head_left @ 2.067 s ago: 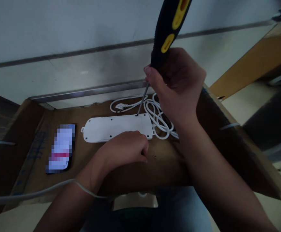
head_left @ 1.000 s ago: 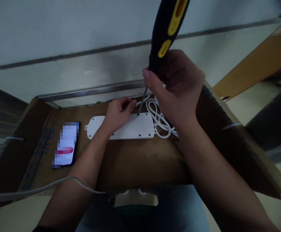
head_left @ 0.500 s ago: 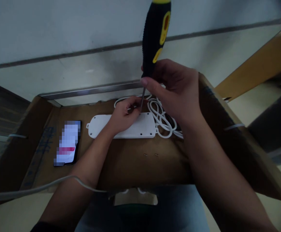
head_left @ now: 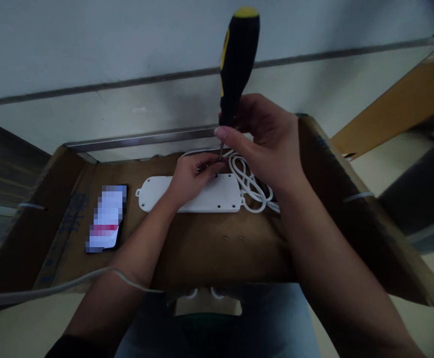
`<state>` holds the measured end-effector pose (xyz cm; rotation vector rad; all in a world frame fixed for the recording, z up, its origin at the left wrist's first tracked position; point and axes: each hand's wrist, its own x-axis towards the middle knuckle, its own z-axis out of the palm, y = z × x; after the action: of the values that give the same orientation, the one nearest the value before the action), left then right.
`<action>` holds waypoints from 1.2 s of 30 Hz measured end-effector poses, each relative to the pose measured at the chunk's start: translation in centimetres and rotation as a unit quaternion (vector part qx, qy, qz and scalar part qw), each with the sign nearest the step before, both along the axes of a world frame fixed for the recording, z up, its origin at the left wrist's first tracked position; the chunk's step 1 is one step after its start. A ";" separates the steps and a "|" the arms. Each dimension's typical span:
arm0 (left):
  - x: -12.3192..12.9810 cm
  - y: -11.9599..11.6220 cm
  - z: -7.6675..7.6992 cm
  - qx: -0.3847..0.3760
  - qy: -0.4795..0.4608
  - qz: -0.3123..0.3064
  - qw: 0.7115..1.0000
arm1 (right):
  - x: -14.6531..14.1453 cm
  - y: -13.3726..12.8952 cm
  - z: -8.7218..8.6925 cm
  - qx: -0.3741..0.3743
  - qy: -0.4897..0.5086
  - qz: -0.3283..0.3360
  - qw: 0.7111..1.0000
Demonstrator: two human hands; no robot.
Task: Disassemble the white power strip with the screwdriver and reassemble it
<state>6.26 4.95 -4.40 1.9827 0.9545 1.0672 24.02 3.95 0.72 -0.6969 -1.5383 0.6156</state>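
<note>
A black screwdriver with yellow parts (head_left: 240, 59) stands nearly upright, its shaft pointing down at the upper edge of a white power strip (head_left: 198, 201). My right hand (head_left: 267, 141) is closed around the lower handle, thumb and fingers on the collar. Lower down, my left hand (head_left: 192, 179) lies across the strip, its thumb and forefinger pinched at the shaft close to the tip. Whether a screw is under the tip is hidden. The strip lies underside up, with dark screw holes near its edges. Two small screws (head_left: 242, 238) lie on the cardboard in front.
A white cord (head_left: 252, 186) is coiled right of the strip. A phone (head_left: 107, 219) with a lit screen lies at left. Cardboard walls (head_left: 373, 238) rise on both sides. Another pale cable (head_left: 71, 286) crosses over my left forearm. Behind is a pale wall (head_left: 145, 112).
The screwdriver handle has turned, its yellow inlay now facing left, and it sits slightly lower. My right hand has shifted a little left. My left hand stays at the shaft.
</note>
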 end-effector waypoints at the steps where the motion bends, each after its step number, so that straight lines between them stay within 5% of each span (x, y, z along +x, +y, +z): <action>1: -0.1 0.0 0.1 0.000 0.001 -0.001 1.000 | -0.2 -0.1 0.1 0.012 0.009 -0.017 1.000; 7: -0.5 -0.2 0.6 -0.010 0.025 -0.014 1.000 | -1.1 -0.5 0.2 0.056 0.012 -0.118 0.991; 14: -0.2 -0.3 0.9 0.012 0.033 -0.036 0.999 | -0.6 -0.8 0.7 0.055 0.002 -0.077 0.995; 25: -0.4 0.2 0.6 0.000 0.032 -0.056 0.998 | 0.1 -0.1 0.4 0.075 -0.092 -0.102 0.988; 31: -0.5 0.2 0.4 0.010 0.022 -0.047 0.999 | 0.2 0.6 -0.1 0.051 -0.086 -0.068 0.993; 36: -0.5 0.1 0.3 0.026 0.029 -0.026 0.999 | 0.6 1.0 -0.3 -0.003 -0.029 0.063 0.998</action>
<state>5.74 5.05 -4.09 2.0799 0.9092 1.0219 24.63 4.96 0.39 -0.6311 -1.6440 0.6989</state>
